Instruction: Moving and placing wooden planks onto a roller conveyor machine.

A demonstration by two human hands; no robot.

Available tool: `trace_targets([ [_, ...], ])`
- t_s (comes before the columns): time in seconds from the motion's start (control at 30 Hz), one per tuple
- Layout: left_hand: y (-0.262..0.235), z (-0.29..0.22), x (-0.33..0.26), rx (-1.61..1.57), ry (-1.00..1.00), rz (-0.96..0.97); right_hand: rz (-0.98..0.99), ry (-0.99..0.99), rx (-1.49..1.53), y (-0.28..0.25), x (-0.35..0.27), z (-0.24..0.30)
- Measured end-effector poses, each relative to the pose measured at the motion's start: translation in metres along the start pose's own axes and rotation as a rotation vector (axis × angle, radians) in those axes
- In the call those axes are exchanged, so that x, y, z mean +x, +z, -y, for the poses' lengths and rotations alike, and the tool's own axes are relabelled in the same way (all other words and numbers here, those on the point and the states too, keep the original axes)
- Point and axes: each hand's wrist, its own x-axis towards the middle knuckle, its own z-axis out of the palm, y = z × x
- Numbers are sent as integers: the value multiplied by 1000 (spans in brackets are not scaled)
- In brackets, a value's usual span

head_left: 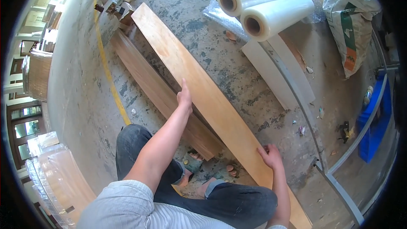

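A long, light-coloured wooden board (pixel 212 106) lies at a slant in front of me, from the upper left to the lower right. My left hand (pixel 184 96) grips its left edge about midway along, one finger stretched out against the wood. Farther down, my right hand (pixel 271 157) holds the opposite edge, with the thumb on the top face; its other fingers are partly hidden by the edge. To the left, beside the light board, rests a darker brown wooden plank (pixel 165 95). My feet show below that plank's near end.
Two rolls of clear wrap (pixel 277 15) lie at the far right, near a white sack (pixel 348 29). A metal bar frame (pixel 292 91) crosses the right side, over a pale flat sheet (pixel 271 74). A blue object (pixel 375 121) lies beyond. Wrapped panels (pixel 63 178) stand at left.
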Motion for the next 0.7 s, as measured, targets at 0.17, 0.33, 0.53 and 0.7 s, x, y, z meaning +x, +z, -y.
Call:
trace_targets([
  [0.17, 6, -17, -14, -175, -19, 143, -87, -83, -135, 12, -16, 12],
  [0.33, 9, -26, -19, -274, -11, 231, -134, -67, -118, 12, -26, 26],
  [0.53, 7, -25, -8, -392, 8, 285, -153, -192, -39, 12, -25, 19],
  [0.7, 0, -26, -5, -327, -26, 203, -150, -163, -90, 15, -24, 33],
])
